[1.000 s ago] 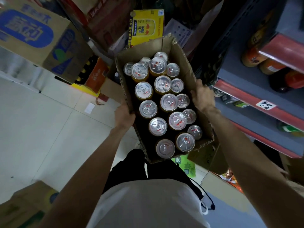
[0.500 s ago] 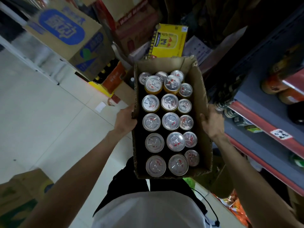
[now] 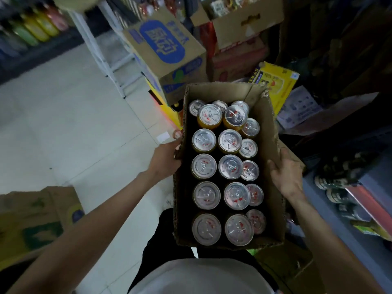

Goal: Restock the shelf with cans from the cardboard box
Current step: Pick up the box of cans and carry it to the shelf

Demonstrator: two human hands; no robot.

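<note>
You carry the open brown cardboard box (image 3: 268, 132) at waist height, full of upright silver-topped yellow cans (image 3: 230, 166). Left hand (image 3: 167, 154) and right hand (image 3: 285, 174) clasp opposite walls, fingers clenched on cardboard. Keep it level; support underneath, since the load looks heavy. The grey shelf (image 3: 339, 221) stands just right.

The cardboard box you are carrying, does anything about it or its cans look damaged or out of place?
Yes: the cardboard box has a torn, ragged far right corner, and two cans at the far end sit higher than the rest.
</note>
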